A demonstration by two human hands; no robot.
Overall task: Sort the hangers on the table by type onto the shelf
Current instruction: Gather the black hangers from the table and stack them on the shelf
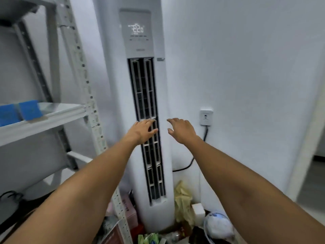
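Left hand (143,130) and right hand (181,130) spread, empty, before the air conditioner (112,85). Hangers out of view; probably light, stiff, grab near hook.

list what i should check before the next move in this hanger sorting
1. Empty left hand: ok, fingers straight, holding nothing.
2. Empty right hand: ok, fingers relaxed, holding nothing.
3. Any hangers in view: not ok, none show.
4. The table in view: not ok, it does not show.
5. The shelf in view: ok, at the left, with blue pads on its board.
6. Facing the work: not ok, both hands reach toward the air conditioner.
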